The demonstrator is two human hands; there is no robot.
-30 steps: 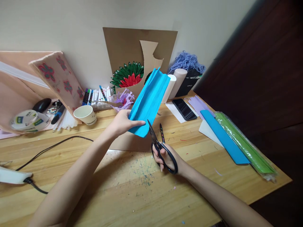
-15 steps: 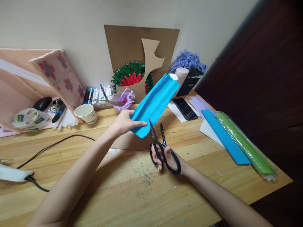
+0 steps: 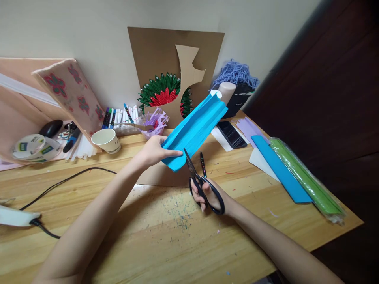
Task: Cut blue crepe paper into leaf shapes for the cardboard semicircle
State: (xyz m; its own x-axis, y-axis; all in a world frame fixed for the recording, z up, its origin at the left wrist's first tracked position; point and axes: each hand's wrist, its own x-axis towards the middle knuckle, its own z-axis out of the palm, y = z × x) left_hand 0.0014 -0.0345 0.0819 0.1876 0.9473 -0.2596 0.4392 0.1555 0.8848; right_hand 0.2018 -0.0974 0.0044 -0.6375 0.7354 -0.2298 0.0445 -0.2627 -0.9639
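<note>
Pinched between the thumb and fingers of my left hand (image 3: 155, 151) is a long piece of bright blue crepe paper (image 3: 195, 124), held up above the table and slanting to the upper right. My right hand (image 3: 210, 193) has its fingers through the black handles of a pair of scissors (image 3: 194, 169). The scissors' blades look nearly closed, and their tip lies at the paper's lower right edge, close to my left thumb. Behind the blades a dark patterned pen (image 3: 203, 163) rests on the table.
A paper cup (image 3: 106, 141), a bowl of purple shreds (image 3: 152, 122) and markers (image 3: 120, 118) stand at the left rear. Cardboard (image 3: 156, 47) with green and red petals leans on the wall. At right lie a phone (image 3: 231, 134), a blue strip (image 3: 281, 169) and a green roll (image 3: 306, 179).
The scissors' handles have come closer together. The paper has turned slightly, so its inner fold shows more at the far end. The view has shifted a little.
</note>
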